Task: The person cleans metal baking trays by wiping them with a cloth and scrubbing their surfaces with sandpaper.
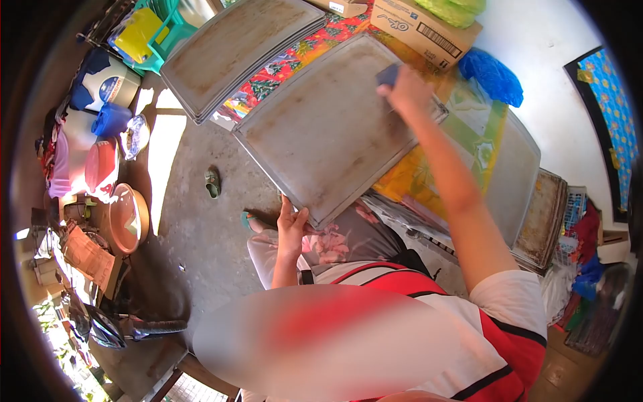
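A grey metal baking tray [315, 134] with brownish stains lies tilted across the table, its near corner over my lap. My left hand [291, 228] grips that near corner, thumb on the rim and fingers partly hidden below. At the tray's far right, my right hand [412, 94] is closed on a small dark blue-grey pad [388, 75], pressed against the surface; whether it is a sponge or a scraper I cannot tell. Beyond the tray, to the left, sits a stack of similar trays [234, 53].
A patterned tablecloth [268, 77] covers the table. Behind are a cardboard box [422, 33] and a blue plastic bag [492, 74]. More stained trays [541, 214] stand at right. A clog [212, 182] and an orange basin [127, 218] are on the left side.
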A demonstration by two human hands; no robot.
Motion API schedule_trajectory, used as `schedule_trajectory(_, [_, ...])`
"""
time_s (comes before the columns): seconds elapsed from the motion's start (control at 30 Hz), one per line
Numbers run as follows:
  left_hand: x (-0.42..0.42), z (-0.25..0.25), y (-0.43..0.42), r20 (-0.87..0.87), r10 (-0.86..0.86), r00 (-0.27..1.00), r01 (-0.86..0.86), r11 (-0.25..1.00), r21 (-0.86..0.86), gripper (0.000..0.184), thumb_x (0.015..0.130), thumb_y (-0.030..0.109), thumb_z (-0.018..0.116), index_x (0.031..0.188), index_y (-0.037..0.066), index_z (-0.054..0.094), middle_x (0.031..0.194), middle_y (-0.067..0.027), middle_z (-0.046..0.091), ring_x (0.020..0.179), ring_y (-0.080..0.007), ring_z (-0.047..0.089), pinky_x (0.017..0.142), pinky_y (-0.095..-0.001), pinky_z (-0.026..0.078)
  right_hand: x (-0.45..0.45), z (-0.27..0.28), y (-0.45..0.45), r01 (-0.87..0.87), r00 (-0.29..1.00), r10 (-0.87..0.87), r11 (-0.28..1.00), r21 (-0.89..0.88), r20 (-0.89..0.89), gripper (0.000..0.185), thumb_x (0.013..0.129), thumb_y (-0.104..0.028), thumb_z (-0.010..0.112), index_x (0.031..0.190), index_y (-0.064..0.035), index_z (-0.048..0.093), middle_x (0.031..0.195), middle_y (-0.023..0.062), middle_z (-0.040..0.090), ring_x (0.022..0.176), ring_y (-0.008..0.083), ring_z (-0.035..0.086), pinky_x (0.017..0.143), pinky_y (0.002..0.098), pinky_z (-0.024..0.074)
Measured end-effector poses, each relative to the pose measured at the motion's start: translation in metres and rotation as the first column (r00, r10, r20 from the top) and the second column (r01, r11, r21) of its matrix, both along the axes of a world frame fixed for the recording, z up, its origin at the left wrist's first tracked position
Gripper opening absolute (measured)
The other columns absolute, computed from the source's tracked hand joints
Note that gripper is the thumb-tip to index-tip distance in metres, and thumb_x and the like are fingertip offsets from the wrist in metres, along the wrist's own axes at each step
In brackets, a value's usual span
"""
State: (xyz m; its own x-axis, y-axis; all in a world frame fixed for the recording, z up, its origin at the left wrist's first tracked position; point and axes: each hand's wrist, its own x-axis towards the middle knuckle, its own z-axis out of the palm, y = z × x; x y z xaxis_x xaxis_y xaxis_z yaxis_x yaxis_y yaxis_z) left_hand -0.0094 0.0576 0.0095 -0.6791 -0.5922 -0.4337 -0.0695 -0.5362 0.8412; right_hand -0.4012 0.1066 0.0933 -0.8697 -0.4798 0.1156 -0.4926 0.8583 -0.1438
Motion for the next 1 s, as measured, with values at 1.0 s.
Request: schedule_trajectory(1.0, [-0.001,-0.006,0.001,0.019,0.000,1.000,0.001,1.000,-0.020,0.079,0.095,0.005,0.054,0.156,0.011,0.003,0.081,-0.0075,0.063,0.057,-0.0123,0.060,0.052,-0.0299,0.057,0.212,-0.033,-0.068,-0.476,0.878,0.478,0.877,-0.064,0.015,0.066,0.067,-0.048,0.080,0.114,-0.0107,0.052,0.105,0.0088,0.062,0.101,0.0262,0.060,0.084,0.0451,0.0361])
